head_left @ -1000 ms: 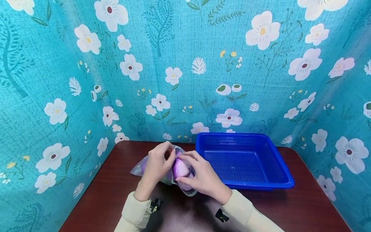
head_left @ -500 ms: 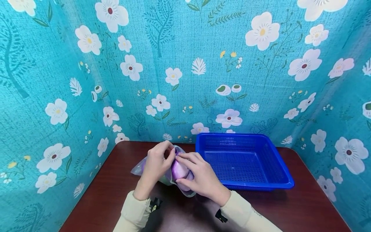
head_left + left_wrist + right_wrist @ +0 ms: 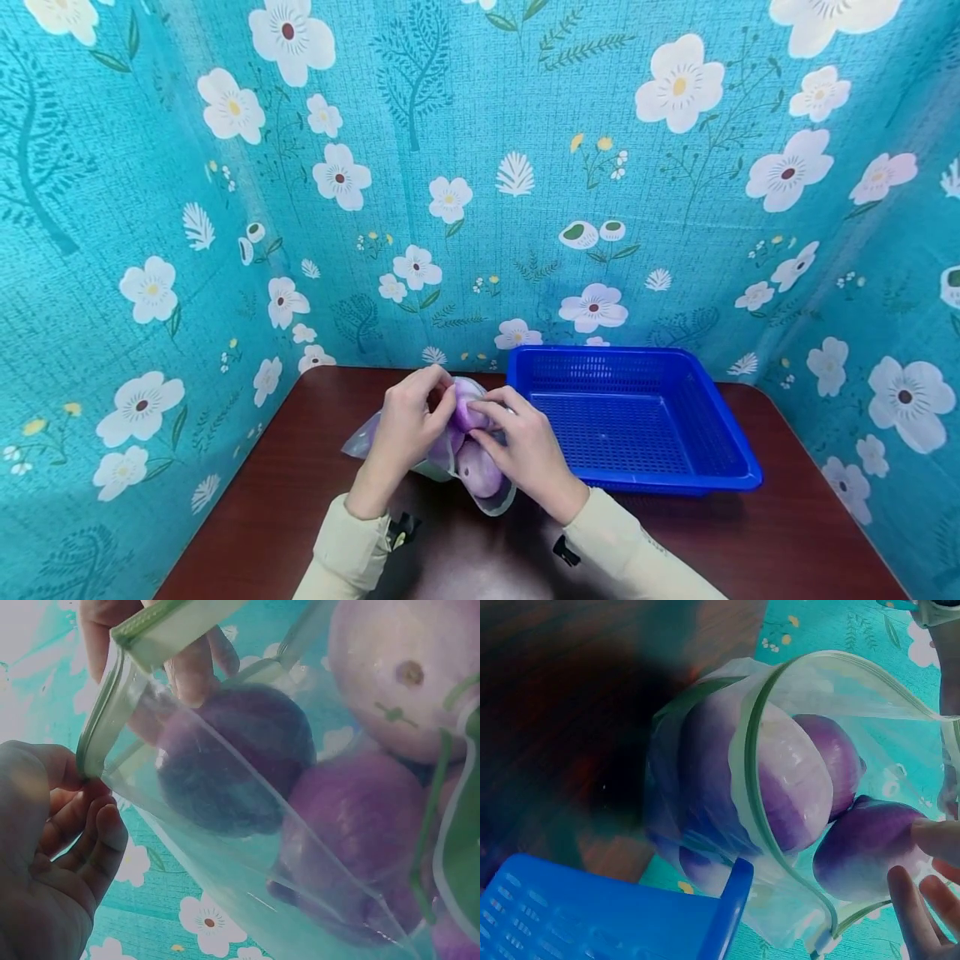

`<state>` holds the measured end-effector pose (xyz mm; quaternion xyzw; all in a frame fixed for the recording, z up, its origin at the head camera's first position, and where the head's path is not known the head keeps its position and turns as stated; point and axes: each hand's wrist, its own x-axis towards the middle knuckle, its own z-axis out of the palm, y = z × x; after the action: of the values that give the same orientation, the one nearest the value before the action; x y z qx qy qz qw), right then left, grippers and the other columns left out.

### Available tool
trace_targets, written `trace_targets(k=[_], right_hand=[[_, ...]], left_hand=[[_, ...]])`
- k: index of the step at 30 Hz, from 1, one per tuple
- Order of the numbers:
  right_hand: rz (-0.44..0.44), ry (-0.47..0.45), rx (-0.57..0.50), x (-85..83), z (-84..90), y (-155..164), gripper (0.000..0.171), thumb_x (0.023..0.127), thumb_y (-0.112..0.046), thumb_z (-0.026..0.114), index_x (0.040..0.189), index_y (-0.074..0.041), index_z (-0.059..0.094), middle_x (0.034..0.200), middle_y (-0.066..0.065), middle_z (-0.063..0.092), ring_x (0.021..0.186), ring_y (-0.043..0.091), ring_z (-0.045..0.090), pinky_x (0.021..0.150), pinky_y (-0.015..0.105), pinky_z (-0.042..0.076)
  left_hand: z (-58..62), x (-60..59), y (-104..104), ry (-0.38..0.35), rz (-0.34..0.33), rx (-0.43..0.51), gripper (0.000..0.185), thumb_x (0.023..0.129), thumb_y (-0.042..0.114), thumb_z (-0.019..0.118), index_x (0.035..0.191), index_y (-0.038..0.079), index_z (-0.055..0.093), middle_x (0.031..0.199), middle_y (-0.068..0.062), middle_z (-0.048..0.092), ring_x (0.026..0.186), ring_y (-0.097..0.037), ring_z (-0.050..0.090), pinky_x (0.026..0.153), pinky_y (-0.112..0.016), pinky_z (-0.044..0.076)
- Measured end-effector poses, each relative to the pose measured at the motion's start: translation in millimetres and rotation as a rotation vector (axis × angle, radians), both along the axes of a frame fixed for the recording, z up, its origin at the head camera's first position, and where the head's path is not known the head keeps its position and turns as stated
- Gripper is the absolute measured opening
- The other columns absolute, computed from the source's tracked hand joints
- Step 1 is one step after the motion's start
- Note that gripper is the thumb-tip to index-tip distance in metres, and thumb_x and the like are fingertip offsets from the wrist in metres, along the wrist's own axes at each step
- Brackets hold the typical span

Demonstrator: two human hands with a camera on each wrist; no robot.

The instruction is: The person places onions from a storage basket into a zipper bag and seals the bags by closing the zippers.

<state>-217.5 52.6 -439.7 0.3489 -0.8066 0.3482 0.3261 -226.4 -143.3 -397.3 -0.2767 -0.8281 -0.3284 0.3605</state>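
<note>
Bag: a clear zip bag (image 3: 450,454) lies on the table (image 3: 285,492), left of centre, just beside the near-left corner of the blue basket (image 3: 637,417); its mouth is held apart.
Onions: purple onions (image 3: 480,469) fill the bag; one onion (image 3: 469,408) sits up at the mouth between both hands.
Left hand: the left hand (image 3: 405,437) pinches the bag's green zip edge (image 3: 94,735) between thumb and curled fingers.
Right hand: the right hand (image 3: 525,450) has its fingers curled on the top onion at the bag's mouth; its grip is closed around that onion.
Edges: the basket's rim stands right against the bag and the right hand; the floral backdrop (image 3: 480,208) closes the table's far edge and both sides.
Open room: bare table lies left of the bag and along the near edge, and to the right of the basket.
Left wrist view only: three onions crowded inside, one pale with its root end showing (image 3: 409,673); right-hand fingers (image 3: 191,671) at the zip from outside.
Right wrist view only: the open zip rim looping over the onions, the basket's corner (image 3: 731,907) touching the bag's wall.
</note>
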Motion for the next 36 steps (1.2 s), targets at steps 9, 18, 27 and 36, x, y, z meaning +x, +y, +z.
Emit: trace_targets(k=[9, 18, 27, 36], right_hand=[[-0.063, 0.084, 0.143, -2.1, -7.4, 0, 0.022, 0.087, -0.017, 0.082, 0.109, -0.016, 0.081, 0.111, -0.003, 0.078, 0.092, 0.014, 0.076, 0.065, 0.026, 0.058], [-0.040, 0.083, 0.136, -2.9, -5.8, 5, 0.022, 0.087, -0.014, 0.081, 0.109, -0.016, 0.081, 0.109, -0.003, 0.078, 0.074, 0.010, 0.073, 0.055, 0.018, 0.050], [-0.008, -0.017, 0.062, -1.9, 1.1, 19, 0.017, 0.087, -0.010, 0.081, 0.103, -0.016, 0.081, 0.094, -0.007, 0.074, 0.061, 0.000, 0.058, 0.055, 0.013, 0.045], [-0.069, -0.277, 0.006, -12.3, 5.3, 43, 0.022, 0.090, -0.005, 0.075, 0.108, -0.018, 0.079, 0.098, -0.002, 0.073, 0.061, 0.002, 0.059, 0.057, 0.020, 0.050]], left_hand=[[2.1, 1.6, 1, -0.004, 0.008, -0.008, 0.009, 0.091, 0.005, 0.070, 0.086, 0.011, 0.065, 0.074, 0.001, 0.061, 0.065, -0.009, 0.053, 0.058, -0.024, 0.048], [2.4, 0.6, 1, -0.002, 0.005, -0.008, 0.008, 0.092, 0.006, 0.070, 0.087, 0.011, 0.065, 0.075, 0.000, 0.063, 0.064, -0.010, 0.051, 0.057, -0.024, 0.047], [1.1, 1.4, 1, -0.017, 0.008, -0.004, 0.008, 0.092, 0.006, 0.070, 0.088, 0.011, 0.065, 0.076, 0.000, 0.063, 0.065, -0.009, 0.051, 0.057, -0.023, 0.047], [0.0, 2.3, -1, -0.006, 0.007, -0.011, 0.009, 0.091, 0.006, 0.072, 0.088, 0.011, 0.065, 0.076, 0.000, 0.062, 0.066, -0.009, 0.051, 0.058, -0.024, 0.048]])
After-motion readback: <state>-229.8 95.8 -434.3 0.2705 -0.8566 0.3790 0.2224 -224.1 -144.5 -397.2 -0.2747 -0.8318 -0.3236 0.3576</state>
